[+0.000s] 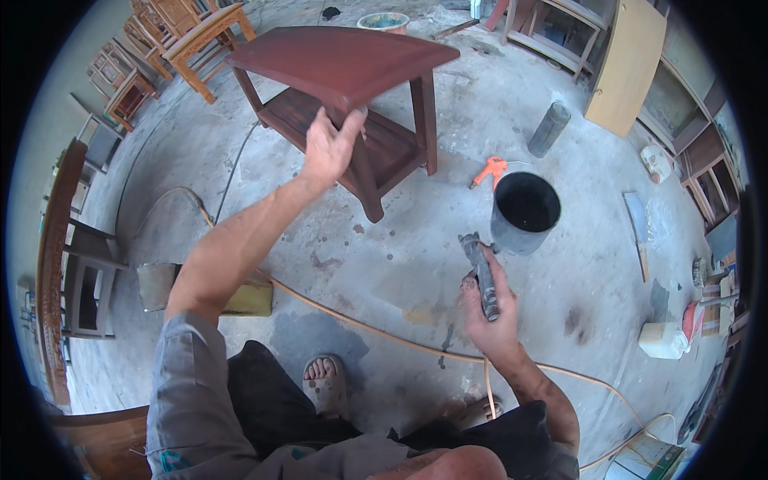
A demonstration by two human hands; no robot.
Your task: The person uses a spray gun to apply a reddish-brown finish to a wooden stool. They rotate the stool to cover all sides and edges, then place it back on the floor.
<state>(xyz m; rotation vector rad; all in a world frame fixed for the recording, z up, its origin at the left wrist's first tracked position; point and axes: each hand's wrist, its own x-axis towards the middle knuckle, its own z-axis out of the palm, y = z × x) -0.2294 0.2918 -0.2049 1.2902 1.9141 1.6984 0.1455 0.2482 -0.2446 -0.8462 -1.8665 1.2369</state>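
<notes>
A dark red-brown wooden side table (344, 60) with a lower shelf stands on the floor ahead of me. My left hand (332, 148) is closed round its near corner, where the leg meets the top. Lower right, my right hand (490, 308) grips a dark, stained spray gun (482, 276) with an air hose hanging below the hand. Just beyond the spray gun stands a black bucket (512, 228), apart from the table. An orange air blow gun (490, 170) lies beside the bucket's far rim.
A tan hose (368, 326) crosses the concrete floor before my feet. A grey cylinder (550, 128) stands beyond the bucket. Carved wooden chairs (192, 44) are at the back left, and cabinet frames (680, 104) line the right. A white jug (662, 342) sits at the right.
</notes>
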